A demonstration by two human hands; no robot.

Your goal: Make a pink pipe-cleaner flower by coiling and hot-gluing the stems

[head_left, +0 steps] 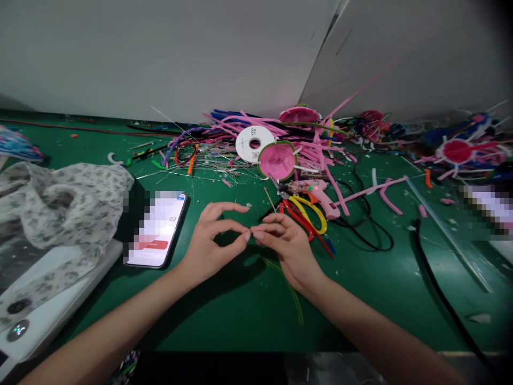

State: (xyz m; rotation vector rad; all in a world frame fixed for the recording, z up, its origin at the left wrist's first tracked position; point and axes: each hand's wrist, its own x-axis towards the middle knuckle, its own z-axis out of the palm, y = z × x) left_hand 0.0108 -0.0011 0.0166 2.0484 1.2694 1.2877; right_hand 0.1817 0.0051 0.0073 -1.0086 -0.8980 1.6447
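I see the left hand (208, 243) and the right hand (294, 246) meeting at the fingertips, on the near side of the glue gun (324, 199); both are pinched, but I cannot tell whether something thin is between; a green strip (295, 298), slender and translucent, curves beneath them, nearer than the glue gun, its joining not visible; behind the glue gun, one green-rimmed pink disc (277, 161) is already formed; pink strips (269, 122) farther back lie unworked on the counter (216, 321).
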